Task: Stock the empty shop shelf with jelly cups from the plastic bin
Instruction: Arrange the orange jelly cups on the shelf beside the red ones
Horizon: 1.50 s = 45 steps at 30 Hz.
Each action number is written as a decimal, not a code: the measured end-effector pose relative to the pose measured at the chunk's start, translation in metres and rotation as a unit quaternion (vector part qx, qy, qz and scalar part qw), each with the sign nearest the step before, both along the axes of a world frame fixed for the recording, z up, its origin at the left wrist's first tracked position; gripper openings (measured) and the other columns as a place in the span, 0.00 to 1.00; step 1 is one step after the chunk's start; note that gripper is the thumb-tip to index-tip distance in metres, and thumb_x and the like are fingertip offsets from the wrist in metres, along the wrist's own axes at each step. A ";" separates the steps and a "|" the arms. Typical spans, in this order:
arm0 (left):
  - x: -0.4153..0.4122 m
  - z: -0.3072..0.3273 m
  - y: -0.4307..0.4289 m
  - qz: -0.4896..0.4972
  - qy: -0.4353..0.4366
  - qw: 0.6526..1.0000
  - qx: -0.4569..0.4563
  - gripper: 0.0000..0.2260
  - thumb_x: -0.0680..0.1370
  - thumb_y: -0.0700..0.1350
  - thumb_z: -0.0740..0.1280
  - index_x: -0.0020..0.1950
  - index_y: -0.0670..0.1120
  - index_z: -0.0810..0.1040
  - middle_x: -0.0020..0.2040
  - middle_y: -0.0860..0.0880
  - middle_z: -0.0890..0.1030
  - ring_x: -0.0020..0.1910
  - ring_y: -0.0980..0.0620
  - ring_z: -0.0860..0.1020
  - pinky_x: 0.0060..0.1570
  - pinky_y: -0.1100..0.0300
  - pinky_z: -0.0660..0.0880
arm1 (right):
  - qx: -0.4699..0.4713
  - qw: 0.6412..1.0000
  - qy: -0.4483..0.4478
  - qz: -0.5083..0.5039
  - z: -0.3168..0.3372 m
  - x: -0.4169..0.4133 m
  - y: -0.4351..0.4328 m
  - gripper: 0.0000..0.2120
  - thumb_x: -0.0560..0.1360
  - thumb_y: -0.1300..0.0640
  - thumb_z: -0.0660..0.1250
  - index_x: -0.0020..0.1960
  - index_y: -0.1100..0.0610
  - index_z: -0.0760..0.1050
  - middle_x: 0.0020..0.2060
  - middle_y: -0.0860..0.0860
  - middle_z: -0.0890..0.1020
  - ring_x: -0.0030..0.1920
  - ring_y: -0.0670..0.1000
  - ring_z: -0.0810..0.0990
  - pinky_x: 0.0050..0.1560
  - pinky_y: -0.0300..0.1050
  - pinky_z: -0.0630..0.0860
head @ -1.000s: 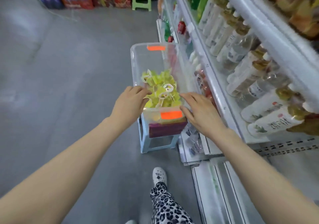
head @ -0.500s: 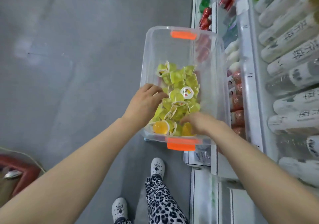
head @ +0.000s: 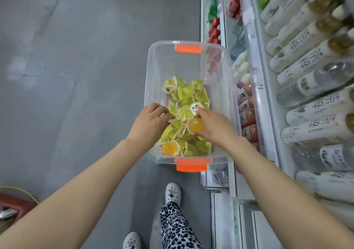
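We are pinching an orange jelly cup [head: 196, 125] in our right hand [head: 217, 129]; just left of it, our left hand [head: 151, 121] is curling onto green jelly cups [head: 186, 93], hold unclear

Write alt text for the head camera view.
A person's right hand grips an orange jelly cup in a clear plastic bin of green jelly cups; the left hand reaches into the pile. Bottle shelves stand beside it.
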<state>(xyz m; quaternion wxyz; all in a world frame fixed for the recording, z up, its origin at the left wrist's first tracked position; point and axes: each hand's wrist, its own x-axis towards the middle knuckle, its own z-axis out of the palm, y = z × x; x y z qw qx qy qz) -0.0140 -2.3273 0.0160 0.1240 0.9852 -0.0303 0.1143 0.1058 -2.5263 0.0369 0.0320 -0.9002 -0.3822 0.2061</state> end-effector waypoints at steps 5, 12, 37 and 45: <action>0.017 0.011 -0.026 -0.079 0.200 0.973 0.086 0.15 0.76 0.49 0.72 0.62 0.51 0.78 0.56 0.49 0.79 0.55 0.45 0.76 0.53 0.53 0.76 | 0.226 0.962 -0.038 -0.149 0.003 -0.006 -0.022 0.23 0.74 0.49 0.72 0.63 0.53 0.67 0.57 0.50 0.76 0.50 0.50 0.78 0.46 0.45 0.73; 0.034 -0.030 -0.049 -0.077 0.507 0.855 0.070 0.26 0.75 0.45 0.72 0.72 0.54 0.69 0.65 0.46 0.73 0.64 0.43 0.73 0.58 0.52 0.73 | 0.240 0.958 -0.113 -0.107 -0.010 -0.011 -0.028 0.25 0.77 0.49 0.68 0.73 0.46 0.66 0.50 0.51 0.71 0.37 0.49 0.73 0.35 0.39 0.69; -0.012 0.053 -0.061 0.060 0.158 0.949 -0.267 0.28 0.72 0.42 0.74 0.70 0.46 0.70 0.64 0.42 0.72 0.61 0.44 0.73 0.59 0.57 0.68 | 0.376 0.881 -0.107 -0.266 0.045 -0.091 -0.065 0.19 0.72 0.49 0.73 0.54 0.52 0.66 0.48 0.44 0.74 0.45 0.51 0.76 0.45 0.54 0.76; -0.117 0.117 -0.091 -0.004 0.076 0.929 -0.362 0.30 0.69 0.43 0.77 0.69 0.49 0.70 0.58 0.51 0.78 0.53 0.51 0.78 0.58 0.54 0.74 | 0.389 0.844 -0.195 -0.313 0.106 -0.216 -0.105 0.19 0.72 0.45 0.73 0.51 0.48 0.64 0.40 0.40 0.74 0.37 0.45 0.73 0.38 0.43 0.65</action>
